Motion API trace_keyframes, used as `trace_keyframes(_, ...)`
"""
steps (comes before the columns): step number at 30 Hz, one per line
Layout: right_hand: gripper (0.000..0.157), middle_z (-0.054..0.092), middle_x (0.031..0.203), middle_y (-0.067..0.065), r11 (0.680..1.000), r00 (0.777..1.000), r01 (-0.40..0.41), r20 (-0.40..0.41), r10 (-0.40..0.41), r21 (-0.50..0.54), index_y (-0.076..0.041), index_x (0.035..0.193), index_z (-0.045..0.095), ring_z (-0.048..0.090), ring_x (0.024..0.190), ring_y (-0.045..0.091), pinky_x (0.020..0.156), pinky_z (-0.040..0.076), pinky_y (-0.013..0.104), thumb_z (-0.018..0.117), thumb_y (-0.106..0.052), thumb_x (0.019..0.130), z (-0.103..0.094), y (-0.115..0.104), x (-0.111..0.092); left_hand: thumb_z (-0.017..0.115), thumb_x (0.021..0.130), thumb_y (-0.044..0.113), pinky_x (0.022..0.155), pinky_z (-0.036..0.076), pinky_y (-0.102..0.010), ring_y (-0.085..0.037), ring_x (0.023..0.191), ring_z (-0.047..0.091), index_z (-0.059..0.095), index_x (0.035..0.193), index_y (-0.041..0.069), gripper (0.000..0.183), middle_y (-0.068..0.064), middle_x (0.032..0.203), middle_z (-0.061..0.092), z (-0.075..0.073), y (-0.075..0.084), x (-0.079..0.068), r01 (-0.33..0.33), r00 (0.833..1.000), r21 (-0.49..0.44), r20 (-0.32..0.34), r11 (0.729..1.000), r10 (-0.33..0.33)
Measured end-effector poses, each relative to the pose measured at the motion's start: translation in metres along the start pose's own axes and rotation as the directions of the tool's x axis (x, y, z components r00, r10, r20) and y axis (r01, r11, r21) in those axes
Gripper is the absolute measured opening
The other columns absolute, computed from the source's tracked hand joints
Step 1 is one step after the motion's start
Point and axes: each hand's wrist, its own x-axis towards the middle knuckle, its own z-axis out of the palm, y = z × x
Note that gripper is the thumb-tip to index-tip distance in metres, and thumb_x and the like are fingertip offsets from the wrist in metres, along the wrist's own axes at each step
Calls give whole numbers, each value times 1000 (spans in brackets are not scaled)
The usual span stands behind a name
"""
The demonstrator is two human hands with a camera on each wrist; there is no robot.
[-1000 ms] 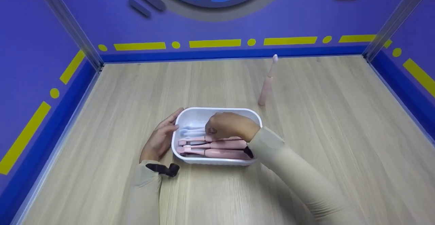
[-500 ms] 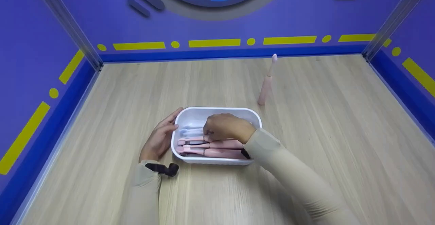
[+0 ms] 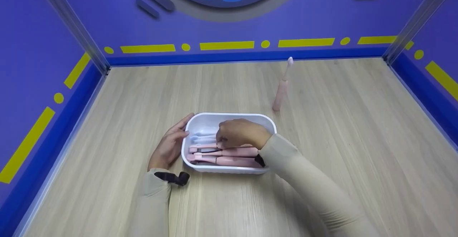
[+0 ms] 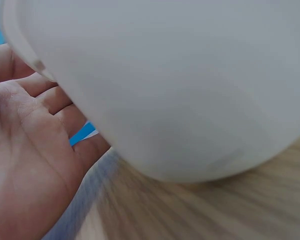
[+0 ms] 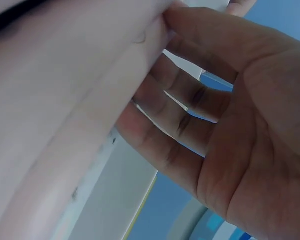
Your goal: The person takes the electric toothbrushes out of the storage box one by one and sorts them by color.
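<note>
A white plastic basket point(image 3: 229, 170) stands on the table and holds several electric toothbrushes lying lengthwise. My left hand point(image 3: 166, 150) holds it at the left end, thumb at the rim and fingers round the far corner. The left wrist view has the palm point(image 4: 30, 150) beside the basket's outer wall point(image 4: 180, 90). Reaching inside, my right hand point(image 3: 241, 133) grips the handle of a pink electric toothbrush point(image 3: 207, 146). Thumb and fingertips meet on its pink handle point(image 5: 125, 75) in the right wrist view. Two more pink toothbrushes point(image 3: 238, 162) lie nearer me. Pale toothbrush heads point(image 3: 202, 137) show behind, partly hidden.
One pink electric toothbrush point(image 3: 281, 92) stands upright on the wooden table point(image 3: 143, 104), behind the basket and to its right. Blue-purple panels point(image 3: 229, 29) with yellow marks enclose the table at the back and sides.
</note>
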Motion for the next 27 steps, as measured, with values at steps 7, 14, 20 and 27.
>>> trace_keyframes(7,23,37,63,-4,999,1000,23,7,-23,49,-13,69,56,37,64,12,56,29,24,60,-18,91,-2,4,-2,36,90,-4,122,6,-37,-23,149,10,17,152,-2,65,-14,161,13,0,-1,0,5,1000,3,2,1000,-5)
trace_keyframes(14,13,34,60,-8,992,998,65,-6,-65,111,-14,76,60,33,59,8,53,25,23,60,-12,88,-5,8,-7,36,90,-4,122,5,-37,-23,149,10,17,152,-1,65,-13,161,14,-1,0,0,12,1000,11,-6,1000,-12)
trace_keyframes(20,9,33,61,-7,994,998,66,-4,-66,92,-13,81,61,34,61,10,54,24,23,59,-5,84,-5,8,-10,36,90,-4,122,5,-37,-22,149,9,18,152,-1,65,-12,161,14,0,1,0,18,1000,28,-21,999,-18)
trace_keyframes(27,28,40,65,-4,996,999,42,24,-44,83,-14,103,69,40,64,12,55,29,22,58,3,82,-6,8,-14,35,89,-6,122,5,-37,-22,149,10,18,151,-3,64,-14,161,15,2,0,0,9,1000,6,-29,1000,-9)
